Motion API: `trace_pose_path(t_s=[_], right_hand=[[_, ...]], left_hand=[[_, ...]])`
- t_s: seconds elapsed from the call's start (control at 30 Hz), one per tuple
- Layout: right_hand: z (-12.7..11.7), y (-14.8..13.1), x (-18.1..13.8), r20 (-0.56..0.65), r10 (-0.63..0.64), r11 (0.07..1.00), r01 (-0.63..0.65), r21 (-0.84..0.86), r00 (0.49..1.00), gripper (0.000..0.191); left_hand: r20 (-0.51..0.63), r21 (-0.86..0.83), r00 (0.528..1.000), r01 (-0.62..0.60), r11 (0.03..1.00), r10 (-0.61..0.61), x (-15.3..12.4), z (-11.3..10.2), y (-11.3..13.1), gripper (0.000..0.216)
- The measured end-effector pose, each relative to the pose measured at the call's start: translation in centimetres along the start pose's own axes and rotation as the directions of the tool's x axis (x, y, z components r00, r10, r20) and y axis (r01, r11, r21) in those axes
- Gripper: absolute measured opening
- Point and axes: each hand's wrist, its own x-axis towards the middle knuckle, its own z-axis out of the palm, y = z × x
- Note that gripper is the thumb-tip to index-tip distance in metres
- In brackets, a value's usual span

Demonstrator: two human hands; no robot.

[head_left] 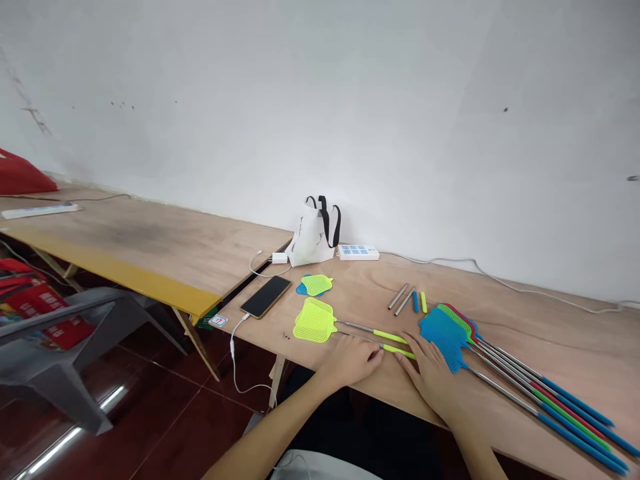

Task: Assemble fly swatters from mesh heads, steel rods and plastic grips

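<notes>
Two yellow fly swatters (314, 323) lie on the plywood table (363, 283) near its front edge, heads overlapping on the left, shafts running right. Looks like a reach choice: both grips end up right in front of the person.

Left hand (353, 360): fingers curled in, lying over the nearer shaft. Can't tell if it pinches the shaft or just rests there; fingertips hidden. Right hand (430, 377): fingers extended, thumb spread off them, at the ends of the far yellow grip (390, 335) and near yellow grip (396, 350). Thumb is by the near grip, fingers by the far one, so one hand covers both. My read: the span keeps the pair side by side. Contact pressure not readable.

Right of the hands: blue, green and red swatters, topped by a blue swatter head (443, 337). Heads stacked, shafts fanned roughly parallel toward the lower right; probably saves table width and keeps grips separate.

Loose parts sit behind: two metal tubes (405, 301), a blue sleeve (415, 302) and a yellow sleeve (423, 302), lined up by type. Loose yellow head (317, 285) overlaps a blue one, beyond the yellow pair.

Phone (267, 297) on the left, cable attached, dropping over the edge, presumably to stay out of the work area. Tote bag (310, 240) and power strip (358, 253) sit back by the wall.
</notes>
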Motion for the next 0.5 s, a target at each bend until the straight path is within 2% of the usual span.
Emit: trace_pose_path(t_s=[0.27,0.5], right_hand=[[-0.51,-0.51,0.25,0.028,0.007,1.000,-0.007,-0.005,1.000,0.046],[-1.03,-0.89,0.51,0.041,0.009,1.000,-0.010,0.015,0.999,0.045]], left_hand=[[0.025,0.015,1.000,0.004,1.000,-0.004,-0.07,-0.86,0.16,0.040],[0.028,-0.016,1.000,-0.004,1.000,0.004,0.15,-0.44,-0.07,0.041]])
